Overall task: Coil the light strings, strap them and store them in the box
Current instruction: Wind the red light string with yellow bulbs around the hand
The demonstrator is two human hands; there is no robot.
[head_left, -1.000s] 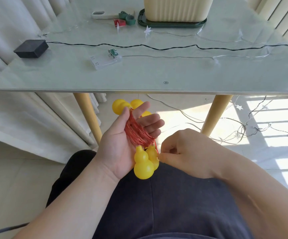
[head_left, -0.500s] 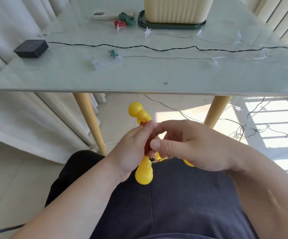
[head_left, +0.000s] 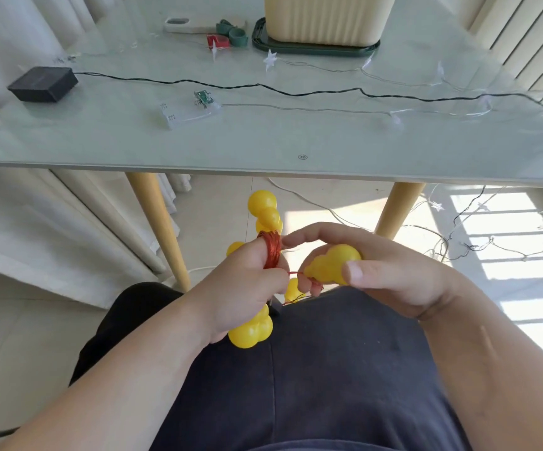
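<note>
Below the counter's [head_left: 263,138] near edge, the left hand [head_left: 240,288] grips the red wire coil [head_left: 271,252] while the right hand [head_left: 384,271] pinches a yellow gourd bulb [head_left: 331,265].

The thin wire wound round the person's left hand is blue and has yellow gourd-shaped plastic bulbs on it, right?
Not quite. In the head view, the thin wire wound round the left hand is red, not blue. It does have yellow gourd-shaped plastic bulbs on it, and the right hand pinches one bulb.
</note>
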